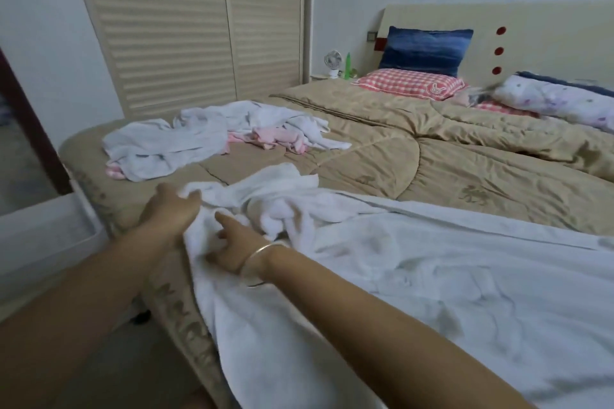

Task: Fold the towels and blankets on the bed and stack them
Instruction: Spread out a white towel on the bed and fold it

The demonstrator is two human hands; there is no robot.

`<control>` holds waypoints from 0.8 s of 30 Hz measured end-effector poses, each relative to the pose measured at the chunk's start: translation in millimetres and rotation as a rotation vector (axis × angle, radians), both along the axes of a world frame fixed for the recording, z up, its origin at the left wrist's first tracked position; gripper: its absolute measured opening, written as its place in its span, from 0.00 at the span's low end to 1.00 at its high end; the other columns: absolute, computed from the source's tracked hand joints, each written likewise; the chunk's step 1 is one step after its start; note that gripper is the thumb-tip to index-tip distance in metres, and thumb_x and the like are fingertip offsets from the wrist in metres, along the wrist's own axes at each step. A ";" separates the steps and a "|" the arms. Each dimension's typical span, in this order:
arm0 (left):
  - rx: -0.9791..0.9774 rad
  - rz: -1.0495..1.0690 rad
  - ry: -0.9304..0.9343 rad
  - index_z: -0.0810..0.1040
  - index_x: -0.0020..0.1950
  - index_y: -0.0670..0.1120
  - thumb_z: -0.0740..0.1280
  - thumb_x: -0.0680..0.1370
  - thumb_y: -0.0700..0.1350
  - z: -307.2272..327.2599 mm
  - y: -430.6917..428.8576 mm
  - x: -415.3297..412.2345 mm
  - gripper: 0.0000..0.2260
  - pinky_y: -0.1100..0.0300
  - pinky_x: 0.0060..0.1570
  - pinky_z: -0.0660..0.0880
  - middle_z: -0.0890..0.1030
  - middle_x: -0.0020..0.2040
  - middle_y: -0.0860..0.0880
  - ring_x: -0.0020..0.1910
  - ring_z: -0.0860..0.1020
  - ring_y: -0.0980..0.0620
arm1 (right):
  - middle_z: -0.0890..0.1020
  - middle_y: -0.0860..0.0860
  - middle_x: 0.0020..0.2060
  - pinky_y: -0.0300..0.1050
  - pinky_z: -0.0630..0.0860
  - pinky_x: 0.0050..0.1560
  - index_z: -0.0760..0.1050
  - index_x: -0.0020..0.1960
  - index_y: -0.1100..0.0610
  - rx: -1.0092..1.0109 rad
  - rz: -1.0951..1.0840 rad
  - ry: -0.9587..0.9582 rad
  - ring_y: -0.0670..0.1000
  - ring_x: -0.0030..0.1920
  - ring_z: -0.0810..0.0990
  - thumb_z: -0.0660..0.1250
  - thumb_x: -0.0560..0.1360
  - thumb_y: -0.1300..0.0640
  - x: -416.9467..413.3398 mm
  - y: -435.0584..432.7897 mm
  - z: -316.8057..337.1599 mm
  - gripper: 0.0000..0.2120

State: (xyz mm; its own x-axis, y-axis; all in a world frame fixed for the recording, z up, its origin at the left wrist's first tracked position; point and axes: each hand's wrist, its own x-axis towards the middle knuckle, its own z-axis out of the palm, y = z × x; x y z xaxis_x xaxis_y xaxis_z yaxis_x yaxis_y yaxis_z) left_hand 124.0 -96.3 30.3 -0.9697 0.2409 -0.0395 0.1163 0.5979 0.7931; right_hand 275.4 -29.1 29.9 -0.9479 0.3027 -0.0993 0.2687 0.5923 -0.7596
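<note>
A large white towel (415,276) lies spread over the near part of the bed (382,159), bunched at its far left end and hanging over the bed's edge. My left hand (171,206) grips the bunched corner of this towel at the bed's left edge. My right hand (232,239), with a bracelet on its wrist, rests on the towel just right of it, one finger straight. A heap of crumpled white cloths (199,133) with a pink towel (275,138) among them lies farther back on the left.
A tan quilt (465,143) covers the bed. At the headboard (531,33) are a blue pillow (425,50), a pink checked pillow (408,83) and a floral bolster (558,103). Louvred wardrobe doors (199,36) stand behind; a nightstand holds a small fan (333,61).
</note>
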 end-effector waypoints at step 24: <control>-0.481 -0.836 0.461 0.78 0.60 0.54 0.68 0.74 0.51 -38.2 294.1 192.0 0.15 0.54 0.52 0.77 0.83 0.52 0.49 0.52 0.81 0.46 | 0.79 0.57 0.56 0.46 0.72 0.46 0.67 0.66 0.51 0.767 -1.018 -0.576 0.59 0.55 0.79 0.56 0.75 0.62 329.2 373.8 -53.0 0.20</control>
